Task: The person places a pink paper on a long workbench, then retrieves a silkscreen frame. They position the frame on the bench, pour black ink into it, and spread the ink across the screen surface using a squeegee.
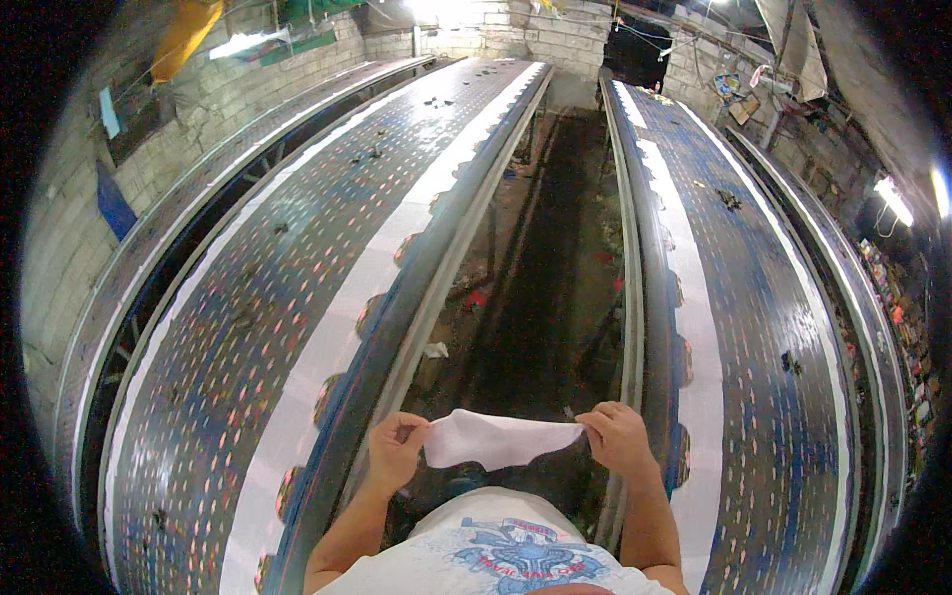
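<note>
A small piece of white fabric [501,441] is stretched out in front of my body, above the gap between two long tables. My left hand [399,446] pinches its left end. At the right end, the fingertips of my right hand [617,436] grip a narrow corner. The piece has an uneven lower edge and hangs slightly slack. White cloth strips [327,347] run along the inner side of the left table, with dark scalloped patches [327,397] at their edge. Another white strip [697,327] lies on the right table.
The long left table [248,288] and right table [764,297] have dark, speckled tops with small dark scraps. A dark aisle floor [540,268] runs between them. Block walls [565,40] stand behind, and a lit tube lamp [892,201] hangs at right.
</note>
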Demonstrator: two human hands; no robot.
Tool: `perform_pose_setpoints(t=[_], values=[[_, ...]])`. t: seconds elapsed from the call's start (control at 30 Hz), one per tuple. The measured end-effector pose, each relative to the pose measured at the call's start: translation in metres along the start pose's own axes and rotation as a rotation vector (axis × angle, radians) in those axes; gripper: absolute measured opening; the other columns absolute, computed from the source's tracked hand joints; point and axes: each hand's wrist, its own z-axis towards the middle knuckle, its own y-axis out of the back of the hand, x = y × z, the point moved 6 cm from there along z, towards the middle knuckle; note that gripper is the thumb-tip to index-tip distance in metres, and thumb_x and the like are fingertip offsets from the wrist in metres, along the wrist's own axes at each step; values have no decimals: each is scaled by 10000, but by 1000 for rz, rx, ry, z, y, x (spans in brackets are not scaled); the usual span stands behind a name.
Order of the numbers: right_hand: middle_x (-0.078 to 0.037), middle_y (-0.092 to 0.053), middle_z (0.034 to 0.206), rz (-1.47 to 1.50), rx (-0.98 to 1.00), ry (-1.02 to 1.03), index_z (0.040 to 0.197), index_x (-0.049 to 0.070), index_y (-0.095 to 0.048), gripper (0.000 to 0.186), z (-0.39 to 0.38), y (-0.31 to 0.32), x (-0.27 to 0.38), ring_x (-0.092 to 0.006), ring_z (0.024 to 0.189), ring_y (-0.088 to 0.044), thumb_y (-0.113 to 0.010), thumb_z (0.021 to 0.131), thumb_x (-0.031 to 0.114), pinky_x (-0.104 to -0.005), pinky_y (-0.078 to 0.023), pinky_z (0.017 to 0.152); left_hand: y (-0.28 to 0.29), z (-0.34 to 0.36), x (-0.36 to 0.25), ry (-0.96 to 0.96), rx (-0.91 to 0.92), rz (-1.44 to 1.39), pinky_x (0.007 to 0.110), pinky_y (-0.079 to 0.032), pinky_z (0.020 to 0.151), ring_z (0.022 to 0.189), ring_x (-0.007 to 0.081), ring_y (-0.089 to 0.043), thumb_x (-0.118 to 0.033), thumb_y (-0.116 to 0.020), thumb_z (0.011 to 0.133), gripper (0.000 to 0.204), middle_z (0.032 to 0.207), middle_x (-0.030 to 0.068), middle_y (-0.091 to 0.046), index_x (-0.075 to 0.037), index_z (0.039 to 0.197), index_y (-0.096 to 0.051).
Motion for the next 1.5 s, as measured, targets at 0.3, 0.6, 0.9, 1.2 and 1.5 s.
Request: perform_pose_setpoints(t=[0.3,0.6,0.9,1.2,1.5], values=[[-113,-760,926,-78,115,-40,1005,93,-804,115,164,-52,-188,-359,914,-749,-764,898,80,-499,-607,817,-107,258,57,16,13,-73,279,-575,782,866,106,-719,-10,-816,994,58,953,28,-787,-21,1034,-775],[-134,-767,917,-209,15,-334,992,91,-819,129,263,-42,-355,-389,897,-758,-765,877,72,-508,-616,830,-253,529,31,-125,237,-137,260,-535,753,821,78,-667,-43,-836,1005,66,932,6,-756,-53,1022,-773],[-144,-787,941,-170,19,-405,963,84,-823,117,380,-79,-557,-374,920,-768,-751,875,55,-500,-619,844,-383,730,66,-184,388,-175,285,-583,821,876,113,-717,21,-822,991,89,974,39,-791,-17,1060,-782],[-113,-771,938,-136,-17,-158,952,82,-814,114,623,-105,-746,-348,917,-762,-743,870,45,-469,-614,843,-421,928,79,-88,179,-25,298,-588,852,919,134,-741,53,-844,943,144,978,53,-797,5,1074,-809],[-137,-768,987,-73,-155,-168,1051,66,-734,236,793,-146,-918,-406,959,-754,-725,842,-44,-500,-627,854,-496,1109,154,93,159,-50,303,-588,854,924,137,-745,58,-793,970,169,1004,73,-814,36,1136,-820]])
